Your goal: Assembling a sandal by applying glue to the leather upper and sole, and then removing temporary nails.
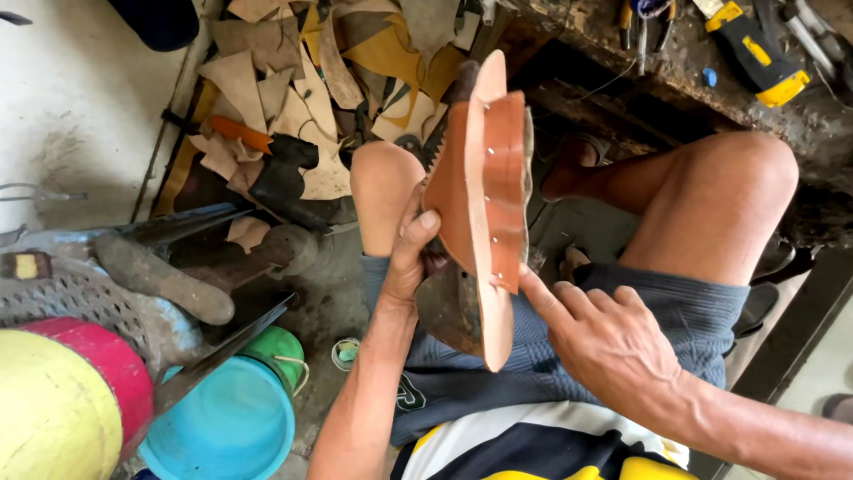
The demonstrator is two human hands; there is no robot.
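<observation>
Head view — a leather shoe sole [480,204] held edge-up over the person's lap.
Left of the sole lie a blue bucket [227,427] and leather scraps [267,98]; the left hand [409,253] grips the sole's left side, thumb on its face — the right hand [613,342] touches its lower right edge with an extended forefinger, other fingers loosely curled.

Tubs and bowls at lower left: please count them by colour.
Yellow tub: 1
Red tub: 1
Blue bowl: 1
Green bowl: 1
Total: 4
</observation>
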